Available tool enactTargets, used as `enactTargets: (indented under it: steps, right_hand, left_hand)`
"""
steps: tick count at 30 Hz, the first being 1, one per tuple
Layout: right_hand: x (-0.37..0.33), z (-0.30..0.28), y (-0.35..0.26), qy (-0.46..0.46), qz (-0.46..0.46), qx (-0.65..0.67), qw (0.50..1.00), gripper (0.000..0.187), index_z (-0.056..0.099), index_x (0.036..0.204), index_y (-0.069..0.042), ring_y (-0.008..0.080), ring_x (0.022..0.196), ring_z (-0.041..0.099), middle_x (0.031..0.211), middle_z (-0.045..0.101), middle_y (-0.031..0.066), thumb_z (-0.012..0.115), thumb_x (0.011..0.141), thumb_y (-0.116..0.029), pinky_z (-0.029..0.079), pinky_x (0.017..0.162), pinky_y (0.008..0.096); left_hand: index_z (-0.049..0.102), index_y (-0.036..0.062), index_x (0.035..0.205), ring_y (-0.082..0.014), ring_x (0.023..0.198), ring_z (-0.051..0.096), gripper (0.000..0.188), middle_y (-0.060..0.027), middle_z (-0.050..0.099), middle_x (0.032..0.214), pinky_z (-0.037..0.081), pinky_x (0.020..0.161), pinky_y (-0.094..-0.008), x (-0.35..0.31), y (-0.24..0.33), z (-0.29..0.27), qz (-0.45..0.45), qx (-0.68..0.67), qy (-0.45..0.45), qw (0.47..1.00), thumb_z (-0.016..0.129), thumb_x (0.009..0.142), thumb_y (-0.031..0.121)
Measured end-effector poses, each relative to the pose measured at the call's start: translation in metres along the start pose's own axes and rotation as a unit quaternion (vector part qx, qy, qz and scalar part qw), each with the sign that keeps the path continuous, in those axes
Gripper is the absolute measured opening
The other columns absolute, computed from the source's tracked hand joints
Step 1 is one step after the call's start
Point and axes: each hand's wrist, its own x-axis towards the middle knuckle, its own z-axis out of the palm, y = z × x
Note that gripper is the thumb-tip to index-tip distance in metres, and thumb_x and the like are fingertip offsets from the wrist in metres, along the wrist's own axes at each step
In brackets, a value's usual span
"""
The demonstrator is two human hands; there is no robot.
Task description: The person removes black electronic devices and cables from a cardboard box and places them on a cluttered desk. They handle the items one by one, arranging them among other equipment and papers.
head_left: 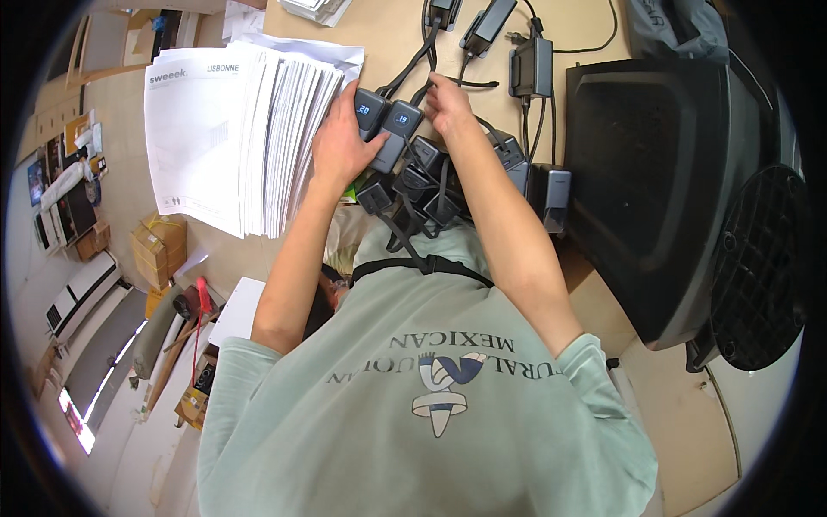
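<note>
Two dark grey power banks with small lit displays stand side by side on the table, a left one (366,118) and a right one (398,146). My left hand (338,148) is closed around the pair, fingers along the left side and thumb across the near face. Just right of them, my right hand (450,105) pinches a black cable (422,93) by the power banks' far end. Below my hands, at the near table edge, lies a tangled heap of black devices and cables (418,185). My right fingertips are partly hidden.
A fanned stack of printed paper sheets (276,142) lies left of my left hand. More grey devices with cables, including a charger-like block (531,67), lie at the far side. A large black monitor-like panel (655,189) stands on the right. Cardboard boxes (159,250) sit lower left.
</note>
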Motion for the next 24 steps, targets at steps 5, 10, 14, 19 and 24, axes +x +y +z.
enactTargets:
  steps: [5,10,14,19,24]
  right_hand:
    - [-0.018,0.027,-0.029,0.018,-0.035,0.094,0.995,0.013,0.061,0.097,-0.011,0.0104,0.064,0.053,0.082,0.068,0.0023,0.061,0.098,-0.024,0.037,0.053,0.0277]
    - [-0.031,0.029,-0.038,0.037,-0.226,0.104,0.968,0.025,0.056,0.112,-0.004,0.0166,0.069,0.061,0.08,0.068,0.0065,0.045,0.104,-0.025,0.046,0.06,0.0323]
    - [-0.06,0.036,-0.048,0.042,-0.399,0.01,0.916,0.034,0.055,0.112,0.001,0.0208,0.065,0.062,0.077,0.067,0.011,0.038,0.106,-0.027,0.05,0.066,0.0365]
    - [-0.086,0.041,-0.061,0.064,-0.437,-0.013,0.897,0.039,0.053,0.1,-0.001,0.0174,0.062,0.056,0.072,0.054,0.0073,0.042,0.105,-0.038,0.047,0.058,0.0334]
    - [-0.01,0.03,-0.052,0.066,-0.464,-0.039,0.883,0.028,0.056,0.094,-0.001,0.015,0.063,0.055,0.073,0.056,0.0061,0.043,0.101,-0.025,0.045,0.056,0.032]
  left_hand:
    - [0.031,0.0076,0.15,-0.0388,0.122,0.058,0.096,-0.0196,0.053,0.14,0.051,0.097,-0.0451,-0.001,-0.004,0.001,-0.002,0.007,0.007,1.0,0.085,0.073,0.03]
    - [0.032,0.0081,0.149,-0.0395,0.118,0.06,0.095,-0.019,0.054,0.14,0.053,0.094,-0.0455,-0.002,-0.006,0.005,0.012,-0.001,0.025,1.0,0.085,0.073,0.031]
    - [0.034,0.0094,0.148,-0.0398,0.115,0.061,0.094,-0.0193,0.056,0.138,0.053,0.092,-0.0459,-0.002,-0.001,-0.001,-0.007,0.004,0.008,1.0,0.085,0.073,0.031]
    - [0.034,0.0095,0.148,-0.0403,0.115,0.062,0.093,-0.0197,0.057,0.136,0.053,0.092,-0.046,-0.002,0.0,-0.001,-0.024,0.011,0.003,1.0,0.085,0.073,0.031]
    - [0.033,0.0071,0.149,-0.0402,0.115,0.061,0.095,-0.0205,0.056,0.135,0.053,0.092,-0.0466,0.002,0.002,0.002,0.011,0.01,0.015,1.0,0.085,0.073,0.032]
